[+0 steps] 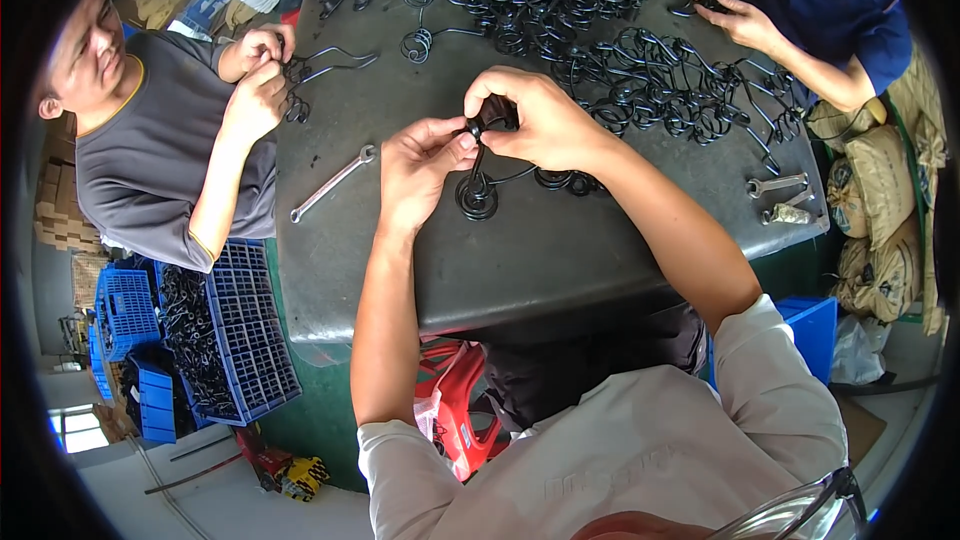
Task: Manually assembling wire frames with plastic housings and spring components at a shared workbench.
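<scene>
Above the dark table, my left hand (418, 165) pinches a small black round piece at the top of a black coiled wire part (478, 198). The part's spiral end hangs below my fingertips, close to the tabletop. My right hand (540, 125) curls round the same spot from the other side, thumb and forefinger closed on a dark piece (502, 112) at the wire's upper end. My fingers partly cover how these pieces join. Just right of the hanging spiral, more black coils (566, 180) lie under my right wrist.
Tangled black wire parts (560, 0) heap across the table's (340, 280) far side. A wrench (334, 183) lies left, more wrenches (778, 184) right. Co-workers' hands handle black parts at left (258, 70) and far right (735, 10). Blue crates (255, 325) stand lower left.
</scene>
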Demonstrator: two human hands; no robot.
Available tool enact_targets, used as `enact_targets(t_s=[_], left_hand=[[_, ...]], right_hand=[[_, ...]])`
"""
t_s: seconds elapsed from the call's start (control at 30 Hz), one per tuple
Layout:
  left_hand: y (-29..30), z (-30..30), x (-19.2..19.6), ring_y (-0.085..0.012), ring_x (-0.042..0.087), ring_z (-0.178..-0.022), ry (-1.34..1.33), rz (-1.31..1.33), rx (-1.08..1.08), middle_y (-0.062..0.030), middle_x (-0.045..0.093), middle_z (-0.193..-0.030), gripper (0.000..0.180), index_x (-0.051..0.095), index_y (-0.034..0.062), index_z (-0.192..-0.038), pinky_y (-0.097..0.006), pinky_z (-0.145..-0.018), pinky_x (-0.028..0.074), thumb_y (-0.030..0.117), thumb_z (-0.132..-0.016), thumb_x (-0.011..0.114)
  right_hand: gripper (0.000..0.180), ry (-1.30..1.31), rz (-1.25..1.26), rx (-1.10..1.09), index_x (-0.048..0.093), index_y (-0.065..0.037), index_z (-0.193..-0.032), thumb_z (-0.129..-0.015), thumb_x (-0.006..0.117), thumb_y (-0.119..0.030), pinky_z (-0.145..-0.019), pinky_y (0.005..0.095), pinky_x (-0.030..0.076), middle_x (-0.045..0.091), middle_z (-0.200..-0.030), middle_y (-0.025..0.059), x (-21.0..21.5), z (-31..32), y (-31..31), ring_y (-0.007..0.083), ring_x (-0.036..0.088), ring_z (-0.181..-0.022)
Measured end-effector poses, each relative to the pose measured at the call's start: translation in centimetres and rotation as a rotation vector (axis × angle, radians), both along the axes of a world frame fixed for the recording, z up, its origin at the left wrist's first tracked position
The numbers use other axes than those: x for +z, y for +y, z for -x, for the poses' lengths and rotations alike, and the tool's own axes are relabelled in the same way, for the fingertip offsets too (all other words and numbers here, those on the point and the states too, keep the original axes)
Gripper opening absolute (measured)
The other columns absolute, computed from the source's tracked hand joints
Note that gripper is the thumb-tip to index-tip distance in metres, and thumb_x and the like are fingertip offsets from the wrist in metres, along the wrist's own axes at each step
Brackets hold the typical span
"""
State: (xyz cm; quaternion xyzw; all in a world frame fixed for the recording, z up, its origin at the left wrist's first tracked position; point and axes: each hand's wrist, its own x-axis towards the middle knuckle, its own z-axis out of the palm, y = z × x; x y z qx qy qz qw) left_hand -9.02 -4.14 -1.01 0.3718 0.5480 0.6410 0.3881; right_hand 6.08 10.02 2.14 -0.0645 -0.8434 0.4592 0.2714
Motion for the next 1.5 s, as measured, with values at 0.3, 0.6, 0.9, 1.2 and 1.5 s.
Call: enact_targets(t_s=[0.3,0.6,0.9,1.2,1.5], left_hand=[[-0.3,-0.7,0.2,-0.0118,0.068,-0.079,0.096,0.015,0.091,-0.0094,0.074,-0.092,0.027,0.071,-0.0048,-0.114,-0.024,-0.073,0.057,-0.001,-0.088,0.076],[-0.2,-1.2,0.6,-0.0131,0.07,-0.082,0.112,-0.017,0.085,-0.0116,0.075,-0.094,0.029,0.07,-0.0075,-0.114,-0.025,-0.074,0.059,-0.001,-0.086,0.077],[-0.1,-1.7,0.9,-0.01,0.067,-0.078,0.128,0.04,0.134,-0.0112,0.075,-0.091,0.037,0.069,-0.0075,-0.119,-0.023,-0.071,0.056,0.006,-0.087,0.08],[0.5,-2.4,0.7,-0.0054,0.06,-0.068,0.173,0.056,0.232,-0.0055,0.072,-0.083,0.029,0.073,-0.0077,-0.111,-0.021,-0.06,0.048,0.011,-0.089,0.078],[0.6,-3.2,0.8,-0.0061,0.058,-0.069,0.316,0.054,0.255,-0.0053,0.069,-0.08,0.029,0.074,-0.005,-0.111,-0.022,-0.063,0.046,0.012,-0.088,0.078]], right_hand=[[0.029,0.015,0.004,0.002,0.061,-0.003,-0.097,-0.073,0.073,0.007,-0.072,0.0302,0.049,0.062,-0.092,0.004,0.0,0.0,-0.1,0.0139,0.06,-0.082],[0.031,-0.015,0.04,0.013,0.06,-0.004,-0.1,-0.074,0.071,0.01,-0.073,0.0291,0.049,0.06,-0.092,0.0021,-0.2,0.0,-0.1,0.0115,0.058,-0.082],[0.036,-0.007,0.052,-0.008,0.058,-0.005,-0.104,-0.075,0.073,0.01,-0.075,0.0291,0.048,0.06,-0.094,0.0019,-0.3,0.2,-0.1,0.012,0.057,-0.084],[0.038,0.069,-0.128,-0.027,0.056,-0.005,-0.104,-0.074,0.074,0.009,-0.078,0.0367,0.05,0.063,-0.097,0.0077,0.3,-0.1,-0.2,0.0248,0.062,-0.088],[0.052,0.02,-0.229,-0.089,0.056,-0.005,-0.12,-0.071,0.061,0.009,-0.087,0.0376,0.051,0.06,-0.113,0.014,2.2,-2.6,0.0,0.029,0.062,-0.106]])
